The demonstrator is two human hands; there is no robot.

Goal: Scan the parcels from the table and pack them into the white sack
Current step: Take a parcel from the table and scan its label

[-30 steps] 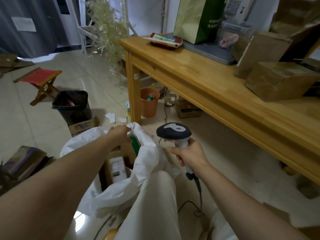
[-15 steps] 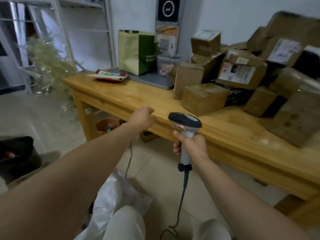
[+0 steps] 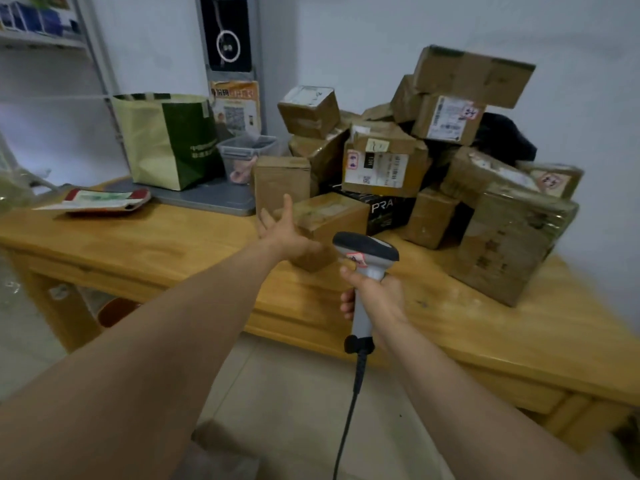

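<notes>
Table [image 3: 166, 247], piled parcels [image 3: 384, 164], bin [image 3: 246, 151] holding something pink, scanner [image 3: 366, 251] gripped

Forearms bare up to the hands: left hand [image 3: 286, 237], right hand [image 3: 378, 296]

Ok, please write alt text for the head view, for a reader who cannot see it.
A person's open left hand reaches toward the nearest parcel of a pile on a wooden table, while the right hand grips a corded scanner. A green bag stands at the table's back left.
</notes>
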